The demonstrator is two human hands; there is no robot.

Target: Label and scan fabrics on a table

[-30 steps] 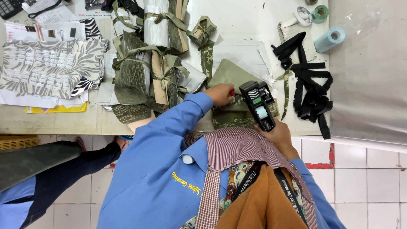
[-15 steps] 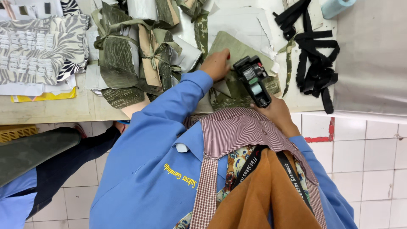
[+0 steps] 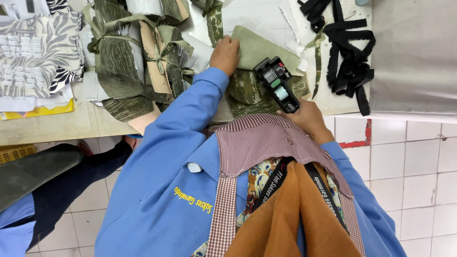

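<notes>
Label gun (image 3: 277, 84) gripped in right hand (image 3: 307, 114); left hand (image 3: 225, 54) pressing olive fabric piece (image 3: 261, 47).

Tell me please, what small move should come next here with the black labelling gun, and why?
Probably bring the black labelling gun down onto the olive fabric piece. The right hand holds the gun by its grip, its head just at the edge of that piece, while the left hand presses the piece flat on the camouflage stack. The cloth looks steadied and ready, so a short press seems the natural step.
</notes>
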